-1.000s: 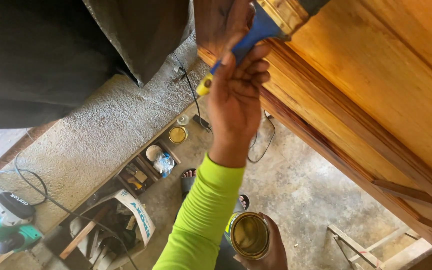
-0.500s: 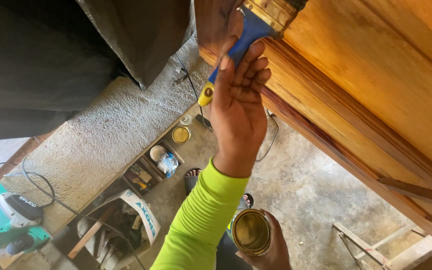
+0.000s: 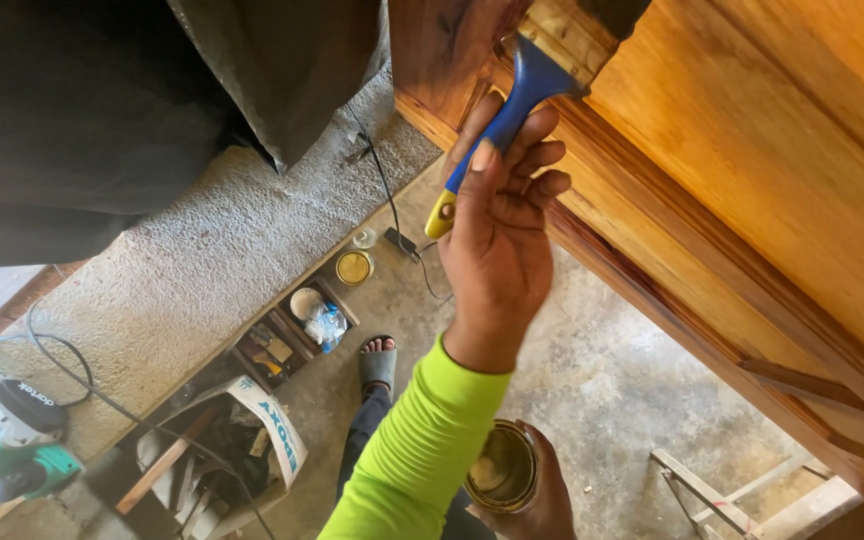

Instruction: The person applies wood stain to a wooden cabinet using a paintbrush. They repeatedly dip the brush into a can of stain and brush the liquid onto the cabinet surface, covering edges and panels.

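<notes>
Head view, the only one. The right hand (image 3: 497,245) is raised overhead, its grip closed round the blue handle of a paintbrush (image 3: 512,110); fingers (image 3: 542,160) wrap the shaft and the thumb lies along it, with the yellow butt end sticking out just below the grip. Above the grip, the pale ferrule and bristles press against the wooden panel (image 3: 752,140), close to the darker, already glossy corner to the upper left of the grip. The arm wears a bright green sleeve (image 3: 422,450).

Well below the grip, at the bottom of the frame, the left hand (image 3: 537,495) is closed round a small open tin (image 3: 502,470), cupped from beneath, its mouth tilted up and a brownish liquid inside.

To do this stroke well, in my judgement: keep the bristles flat to the wood and draw along the grain, following the line of the moulding strip (image 3: 672,300) that runs down to the right of the grip. A light hold near the ferrule would give better control than the mid-handle hold seen here. Overhead work drips, so load sparingly and keep the tin level.

Far beneath the grip lie the concrete floor (image 3: 602,380), a sandalled foot (image 3: 377,360), a tray of oddments (image 3: 287,335) and a green machine (image 3: 2,430).
</notes>
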